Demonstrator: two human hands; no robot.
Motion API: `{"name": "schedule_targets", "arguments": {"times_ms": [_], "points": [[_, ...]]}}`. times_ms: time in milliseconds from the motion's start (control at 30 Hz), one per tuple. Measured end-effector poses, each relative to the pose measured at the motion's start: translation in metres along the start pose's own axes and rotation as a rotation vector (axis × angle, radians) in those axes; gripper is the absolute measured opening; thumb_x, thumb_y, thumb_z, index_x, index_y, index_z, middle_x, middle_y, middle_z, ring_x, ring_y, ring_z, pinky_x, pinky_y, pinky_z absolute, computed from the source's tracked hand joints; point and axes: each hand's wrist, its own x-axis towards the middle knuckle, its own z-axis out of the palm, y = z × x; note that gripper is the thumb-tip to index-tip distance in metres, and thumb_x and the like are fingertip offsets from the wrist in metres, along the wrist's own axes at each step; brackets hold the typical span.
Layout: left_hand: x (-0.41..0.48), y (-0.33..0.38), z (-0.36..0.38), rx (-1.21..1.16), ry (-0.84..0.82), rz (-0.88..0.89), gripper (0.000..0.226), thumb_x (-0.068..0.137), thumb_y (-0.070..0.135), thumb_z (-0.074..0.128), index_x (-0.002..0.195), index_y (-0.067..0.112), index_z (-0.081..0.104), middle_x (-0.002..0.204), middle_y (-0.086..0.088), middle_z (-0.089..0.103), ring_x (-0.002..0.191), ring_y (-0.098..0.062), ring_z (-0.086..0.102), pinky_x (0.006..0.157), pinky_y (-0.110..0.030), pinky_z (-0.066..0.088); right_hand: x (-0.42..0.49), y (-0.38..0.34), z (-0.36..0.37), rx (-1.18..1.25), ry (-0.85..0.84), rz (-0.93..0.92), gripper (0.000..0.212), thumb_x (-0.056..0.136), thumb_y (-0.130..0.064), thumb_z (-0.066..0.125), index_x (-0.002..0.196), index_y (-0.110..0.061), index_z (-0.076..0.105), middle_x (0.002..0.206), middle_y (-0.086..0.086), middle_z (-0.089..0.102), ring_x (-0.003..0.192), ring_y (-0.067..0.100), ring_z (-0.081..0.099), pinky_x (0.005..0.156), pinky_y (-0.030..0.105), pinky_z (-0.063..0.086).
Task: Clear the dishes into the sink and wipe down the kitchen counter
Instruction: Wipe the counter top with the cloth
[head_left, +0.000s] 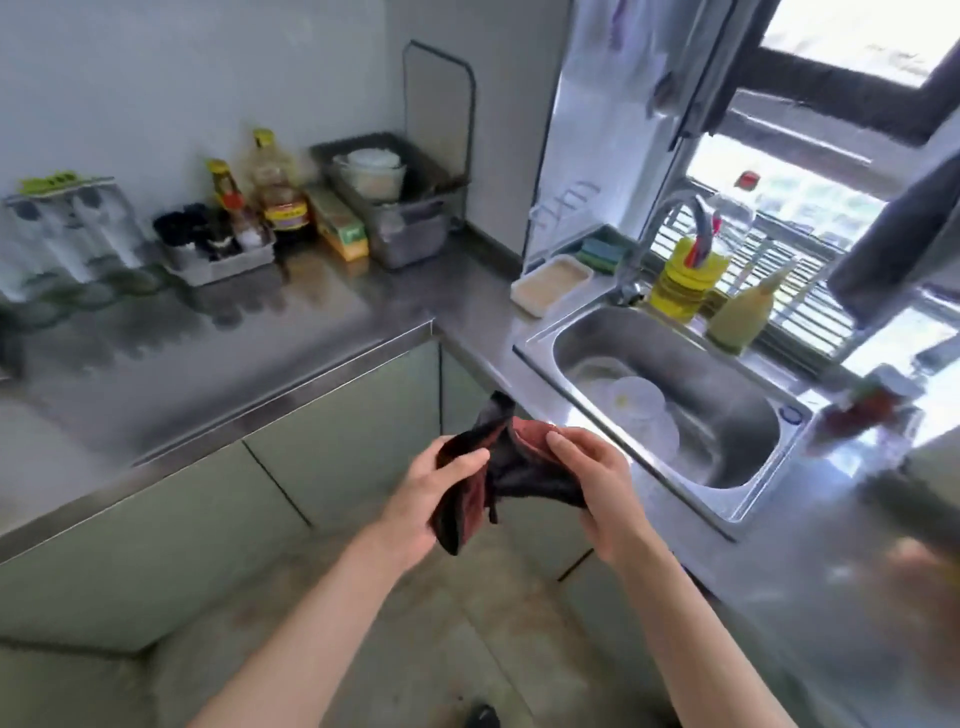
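1. Off the counter corner, over the floor, both hands are holding a dark red cloth (519, 467) in mid-air, apart from the steel counter (311, 317).
2. Left hand (431, 499) is gripping the cloth's left end: thumb on top, fingers curled under.
3. Right hand (597, 478) is pinching the right end: thumb pressing on top, fingers wrapped beneath.
4. White plates (641, 402) are lying stacked inside the sink (727, 389), toward its left side.
5. Sauce bottles (275, 192) and a dish rack (410, 218) are standing along the counter's back wall.
6. Faucet (670, 218) is arching over the sink's far rim, with a yellow bottle (680, 286) just beside it.
7. White tray (550, 283) is sitting left of the faucet.
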Motion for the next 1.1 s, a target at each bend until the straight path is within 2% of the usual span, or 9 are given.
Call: {"name": "schedule_targets", "arguments": {"times_ms": [100,233,367,500,633,767,900,1033,1100], "points": [[0.040,0.008,0.032,0.164,-0.018,0.042,0.013,0.082,0.007,0.061,0.094,0.011,0.058,0.086,-0.005,0.062,0.074,-0.010,0.061,0.071,-0.022,0.050,0.027,-0.019,-0.031,0.051,0.009,0.003,0.007,0.080,-0.018,0.070,0.086,-0.015,0.071,0.087,0.008,0.073,0.080,0.022,0.068,0.070,0.030,0.054],[0.095,0.025,0.059,0.127,-0.034,-0.023,0.012,0.091,0.011,0.050,0.089,0.011,0.062,0.081,-0.005,0.068,0.070,-0.012,0.064,0.066,-0.024,0.052,0.062,-0.030,-0.068,-0.048,-0.100,0.066,0.049,0.071,-0.009,0.078,0.114,-0.014,0.056,0.106,0.007,0.065,0.097,0.021,0.066,0.085,0.032,0.054],[0.150,0.031,0.070,0.137,-0.042,-0.159,0.021,0.093,0.015,0.047,0.083,0.011,0.065,0.073,-0.003,0.069,0.064,-0.011,0.065,0.072,-0.030,0.049,0.102,-0.032,-0.087,-0.262,0.106,0.036,0.024,0.075,-0.002,0.073,0.096,-0.010,0.065,0.096,0.006,0.066,0.083,0.014,0.065,0.072,0.022,0.051],[0.213,0.033,0.076,0.186,-0.064,-0.272,0.023,0.094,0.019,0.045,0.089,0.009,0.065,0.080,-0.007,0.071,0.073,-0.017,0.065,0.074,-0.031,0.051,0.144,-0.035,-0.103,-0.020,0.316,0.081,0.002,0.082,-0.003,0.066,0.084,-0.003,0.065,0.075,0.010,0.067,0.069,0.020,0.066,0.063,0.029,0.057],[0.272,0.040,0.087,0.364,-0.132,-0.299,0.021,0.096,0.019,0.042,0.096,0.008,0.059,0.089,-0.009,0.066,0.080,-0.017,0.061,0.069,-0.027,0.047,0.186,-0.029,-0.110,0.136,0.526,0.141,0.009,0.089,-0.011,0.060,0.084,-0.004,0.063,0.074,0.011,0.063,0.058,0.015,0.064,0.051,0.025,0.054],[0.321,0.049,0.103,0.391,-0.208,-0.370,0.020,0.096,0.018,0.041,0.104,0.006,0.055,0.095,-0.015,0.060,0.081,-0.021,0.059,0.070,-0.030,0.048,0.215,-0.022,-0.105,0.252,0.456,0.261,0.015,0.091,-0.023,0.059,0.095,-0.010,0.063,0.075,0.004,0.067,0.061,0.012,0.064,0.055,0.024,0.049],[0.352,0.062,0.124,0.434,-0.223,-0.439,0.015,0.093,0.018,0.045,0.088,0.008,0.056,0.079,-0.012,0.058,0.068,-0.020,0.055,0.055,-0.023,0.047,0.236,-0.010,-0.101,0.073,0.479,0.319,0.030,0.079,-0.006,0.070,0.104,-0.010,0.054,0.083,0.004,0.068,0.062,0.012,0.065,0.058,0.024,0.044],[0.376,0.068,0.134,0.568,-0.380,-0.437,0.015,0.088,0.021,0.059,0.088,0.006,0.060,0.077,-0.012,0.060,0.062,-0.017,0.060,0.055,-0.023,0.050,0.253,-0.005,-0.115,0.371,0.548,0.335,0.004,0.089,-0.011,0.058,0.091,-0.011,0.061,0.078,0.006,0.070,0.064,0.015,0.066,0.056,0.024,0.046],[0.388,0.071,0.135,0.641,-0.401,-0.384,0.008,0.085,0.014,0.063,0.088,0.007,0.062,0.077,-0.010,0.063,0.058,-0.011,0.062,0.053,-0.019,0.050,0.260,-0.003,-0.128,0.610,0.575,0.301,0.014,0.091,-0.006,0.050,0.088,-0.009,0.064,0.073,0.008,0.070,0.061,0.015,0.065,0.057,0.026,0.050]]}}
